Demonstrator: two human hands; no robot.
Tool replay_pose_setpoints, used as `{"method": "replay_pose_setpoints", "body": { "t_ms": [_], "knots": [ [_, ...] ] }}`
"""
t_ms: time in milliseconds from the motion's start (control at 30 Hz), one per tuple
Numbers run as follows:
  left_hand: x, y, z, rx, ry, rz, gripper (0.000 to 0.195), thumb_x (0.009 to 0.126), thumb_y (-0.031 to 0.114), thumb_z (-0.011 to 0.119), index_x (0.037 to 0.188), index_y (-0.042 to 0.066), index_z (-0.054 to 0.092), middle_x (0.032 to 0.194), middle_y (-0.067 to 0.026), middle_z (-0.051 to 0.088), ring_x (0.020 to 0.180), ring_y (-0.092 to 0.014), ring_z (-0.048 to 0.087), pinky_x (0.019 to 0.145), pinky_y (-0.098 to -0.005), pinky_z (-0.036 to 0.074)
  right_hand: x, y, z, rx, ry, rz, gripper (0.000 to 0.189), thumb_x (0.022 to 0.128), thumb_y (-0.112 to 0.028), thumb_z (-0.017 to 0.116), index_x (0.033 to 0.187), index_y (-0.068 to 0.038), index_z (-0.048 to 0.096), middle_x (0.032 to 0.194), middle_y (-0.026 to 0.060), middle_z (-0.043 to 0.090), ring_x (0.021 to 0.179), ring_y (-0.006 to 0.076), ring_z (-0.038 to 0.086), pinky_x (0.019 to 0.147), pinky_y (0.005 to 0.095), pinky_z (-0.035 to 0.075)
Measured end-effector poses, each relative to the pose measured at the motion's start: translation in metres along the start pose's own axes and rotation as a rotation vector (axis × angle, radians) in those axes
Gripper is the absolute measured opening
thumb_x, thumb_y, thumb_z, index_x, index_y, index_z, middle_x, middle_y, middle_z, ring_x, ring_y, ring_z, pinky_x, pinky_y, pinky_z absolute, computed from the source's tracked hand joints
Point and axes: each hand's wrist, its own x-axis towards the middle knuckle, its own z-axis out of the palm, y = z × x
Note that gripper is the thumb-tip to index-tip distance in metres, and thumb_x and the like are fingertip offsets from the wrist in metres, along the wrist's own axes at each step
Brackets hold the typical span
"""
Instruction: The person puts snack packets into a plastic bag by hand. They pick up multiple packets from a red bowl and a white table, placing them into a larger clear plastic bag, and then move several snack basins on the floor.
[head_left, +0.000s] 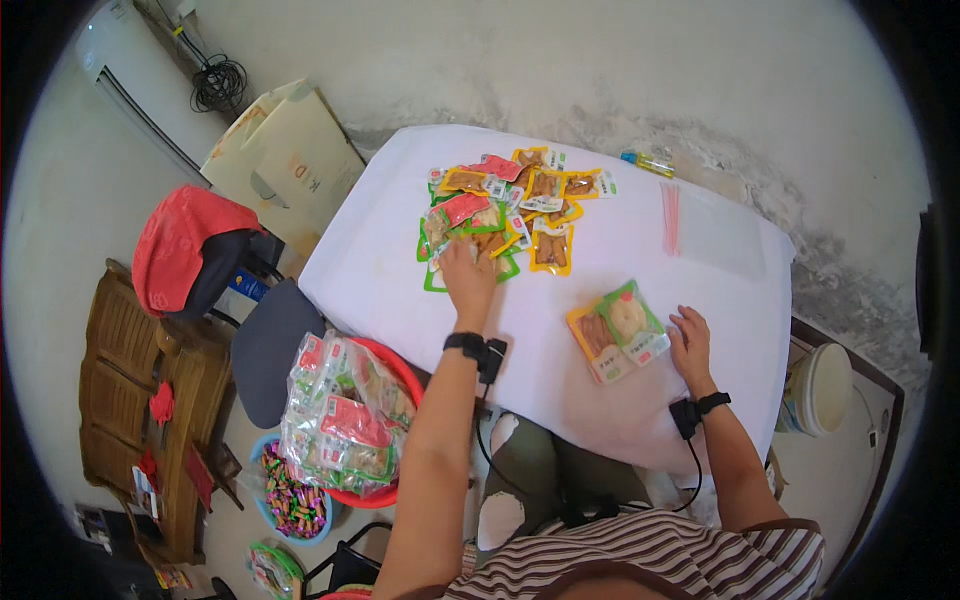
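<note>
My left hand (469, 274) reaches onto the near edge of a pile of sealed food packets. Its fingertips lie among a green-edged packet (487, 217) and yellow-edged ones; whether they grip anything is hard to see. Red packets (461, 208) lie on top of the heap, and a yellow-edged packet (551, 250) is at its right side. My right hand (690, 345) rests on the white-covered table (600, 405) with nothing in it. Just left of it, a green-edged packet (628, 316) and a yellow-edged packet (595, 334) lie side by side, slightly overlapping.
Pink strips (670, 219) and a clear plastic sheet or bag (724, 232) lie at the table's far right, near a small yellow bottle (652, 163). Left of the table stand a red basin (409, 375) of bagged packets, a blue basin (330, 517) of wrapped sweets and a chair (270, 352).
</note>
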Motion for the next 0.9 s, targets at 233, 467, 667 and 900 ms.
{"method": "replay_pose_setpoints", "body": {
  "t_ms": [233, 467, 667, 900],
  "knots": [
    [0.074, -0.036, 0.032, 0.239, -0.110, 0.011, 0.050, 0.072, 0.019, 0.064, 0.118, 0.003, 0.052, 0.127, -0.0210, 0.044, 0.119, -0.039, 0.037, 0.099, -0.0466, 0.030, -0.001, 0.003, 0.000, 0.164, 0.012, 0.052, 0.018, 0.078, -0.009, 0.060, 0.095, -0.005, 0.063, 0.115, 0.0139, 0.056, 0.114, 0.0312, 0.046, 0.096, 0.0403, 0.035],
    [0.133, -0.031, 0.061, 0.191, -0.333, -0.439, 0.043, 0.081, 0.033, 0.054, 0.122, 0.019, 0.051, 0.114, -0.0156, 0.058, 0.107, -0.036, 0.051, 0.091, -0.0499, 0.037, 0.001, -0.008, -0.008, 0.142, -0.016, 0.110, 0.017, 0.077, -0.008, 0.061, 0.093, -0.006, 0.063, 0.115, 0.0121, 0.056, 0.117, 0.0306, 0.043, 0.097, 0.0399, 0.035],
    [0.145, -0.048, 0.089, 0.245, -0.350, -0.443, 0.036, 0.084, 0.033, 0.048, 0.116, 0.022, 0.057, 0.096, -0.0144, 0.065, 0.096, -0.034, 0.059, 0.093, -0.0529, 0.032, 0.001, -0.010, -0.008, 0.138, -0.017, 0.088, 0.017, 0.076, -0.011, 0.062, 0.091, -0.005, 0.064, 0.115, 0.0118, 0.056, 0.118, 0.0316, 0.043, 0.097, 0.0409, 0.034],
    [0.134, -0.058, 0.072, -0.440, 0.201, -0.382, 0.018, 0.080, 0.013, 0.061, 0.091, -0.001, 0.063, 0.082, -0.0118, 0.066, 0.072, -0.021, 0.063, 0.065, -0.0303, 0.049, 0.002, -0.011, -0.010, 0.139, -0.015, 0.093, 0.021, 0.071, -0.006, 0.064, 0.092, -0.006, 0.063, 0.117, 0.0122, 0.055, 0.118, 0.0316, 0.043, 0.096, 0.0403, 0.035]
  ]
}}
